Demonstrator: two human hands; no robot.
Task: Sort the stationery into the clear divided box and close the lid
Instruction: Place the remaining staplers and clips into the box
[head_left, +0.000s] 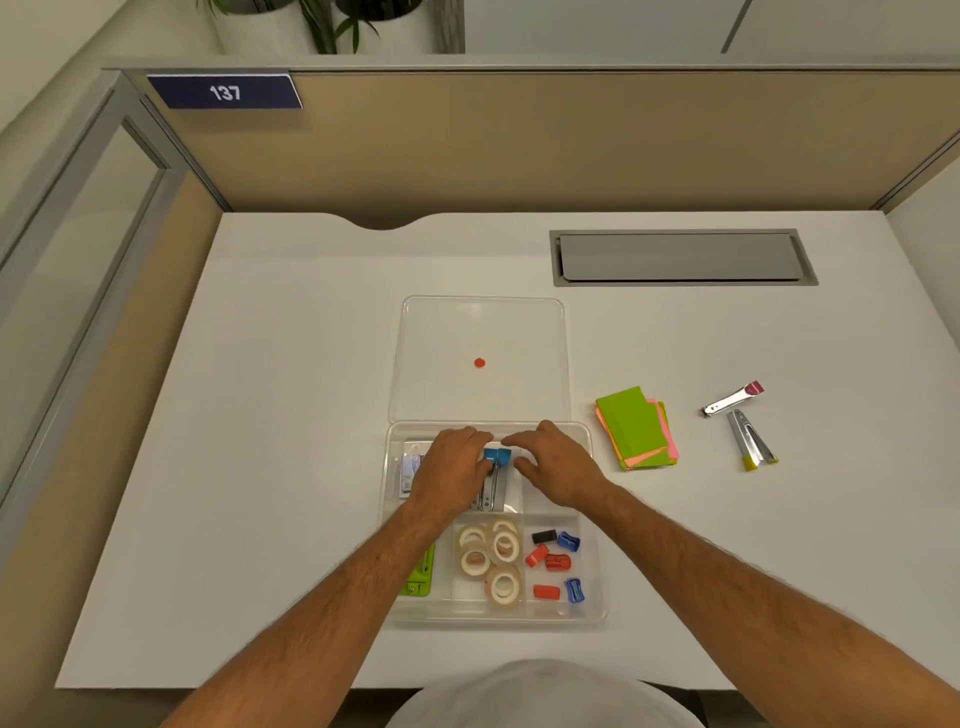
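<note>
The clear divided box lies on the desk in front of me, its lid folded open flat behind it. My left hand holds a blue-handled staple remover in the upper middle compartment. My right hand hovers right beside it with fingers loosely spread, holding nothing. Tape rolls fill the lower middle compartment; sharpeners and erasers lie in the lower right one. A green item shows under my left forearm. Outside the box lie sticky notes and two more staple removers.
A white item sits in the upper left compartment. A grey cable hatch is set into the desk at the back right. Partition walls enclose the desk on three sides.
</note>
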